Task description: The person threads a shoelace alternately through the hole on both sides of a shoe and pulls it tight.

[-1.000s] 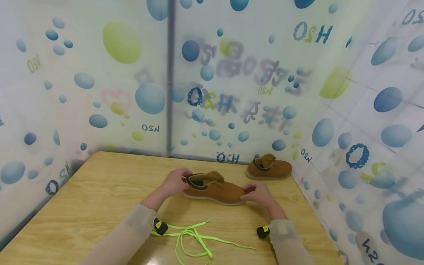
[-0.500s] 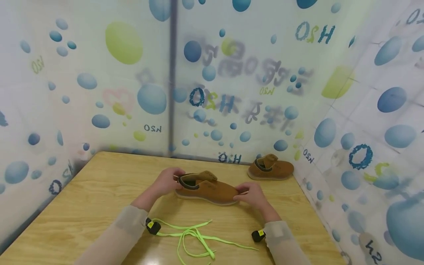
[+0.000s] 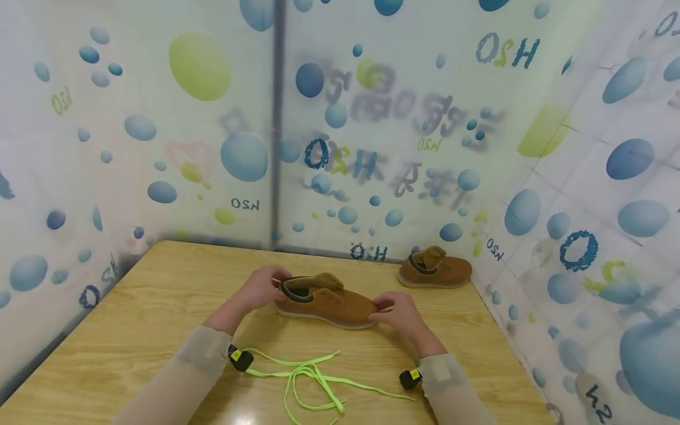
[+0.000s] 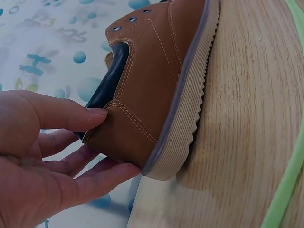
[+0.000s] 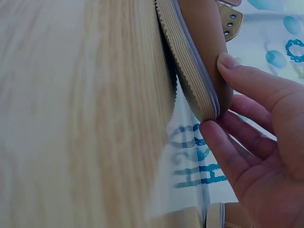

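A brown shoe (image 3: 340, 308) with a ridged pale sole and no lace in its eyelets stands side-on on the wooden table, toe to the right. At its heel my left hand (image 3: 259, 289) pinches the back, thumb on the collar; the left wrist view shows the fingers behind the heel (image 4: 118, 128). My right hand (image 3: 401, 313) holds the toe, its thumb on the upper and fingers around the tip, as the right wrist view shows near the toe cap (image 5: 206, 52). Nearer me lie bright green shoelaces (image 3: 313, 375), loosely tangled on the tabletop.
A second brown shoe (image 3: 435, 268) stands at the table's back right corner, close to the wall. Patterned sheeting (image 3: 340, 195) rises behind the table (image 3: 175, 295) and along its sides.
Both hands have moved the shoe to the left along the table, mostly in the first half second. The green laces and the second shoe stay where they were.
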The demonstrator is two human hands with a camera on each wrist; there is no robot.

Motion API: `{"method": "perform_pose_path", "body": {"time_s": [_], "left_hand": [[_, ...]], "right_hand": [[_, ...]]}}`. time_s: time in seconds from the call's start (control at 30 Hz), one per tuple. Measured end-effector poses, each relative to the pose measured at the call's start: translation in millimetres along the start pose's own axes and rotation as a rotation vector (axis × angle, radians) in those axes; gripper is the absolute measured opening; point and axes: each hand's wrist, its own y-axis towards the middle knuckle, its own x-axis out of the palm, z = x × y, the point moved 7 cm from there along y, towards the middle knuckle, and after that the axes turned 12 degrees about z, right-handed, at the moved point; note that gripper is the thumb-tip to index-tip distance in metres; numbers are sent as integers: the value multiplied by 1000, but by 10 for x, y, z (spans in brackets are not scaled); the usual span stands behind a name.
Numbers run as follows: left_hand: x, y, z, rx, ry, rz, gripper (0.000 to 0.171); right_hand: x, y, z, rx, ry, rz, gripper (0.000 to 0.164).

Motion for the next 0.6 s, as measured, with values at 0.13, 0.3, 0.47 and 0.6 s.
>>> {"method": "perform_pose_path", "body": {"time_s": [0.13,0.3,0.47,0.6], "left_hand": [[5,-9,1,-23,-10,-2,51],[1,-11,12,-40,-7,-4,51],[8,0,-6,-42,-5,-1,50],[13,-4,-9,-45,-8,-5,49]], "right_hand": [[-4,-1,-22,-15,-7,-9,28],[-10,0,-46,-25,-10,-20,28],[-8,-7,-38,-8,-23,-26,28],[-5,-9,-34,-9,-37,-27,28]]}}
